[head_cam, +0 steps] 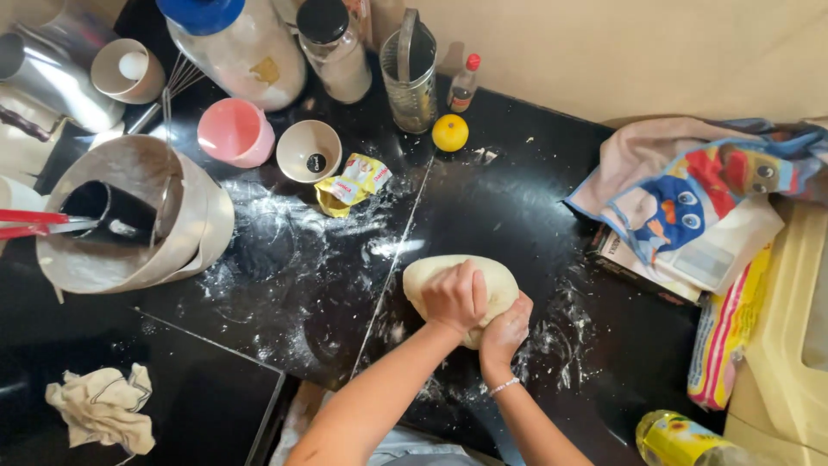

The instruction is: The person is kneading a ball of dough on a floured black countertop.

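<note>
A pale ball of dough (431, 274) lies on the floured black counter (285, 285). My left hand (454, 298) presses down on top of the dough with the fingers curled over it. My right hand (507, 332) grips the dough's near right side; a thin bracelet sits on that wrist. Both hands are in contact with the dough and hide its near half.
A large mixing bowl (185, 229) stands left, with a pink cup (235, 131), a cream bowl (308, 151), a crumpled yellow packet (352, 183) and a lemon (450, 133) behind. Jars line the back. A colourful cloth (690, 194), a plastic bag (724, 336) and an oil bottle (677, 438) lie right.
</note>
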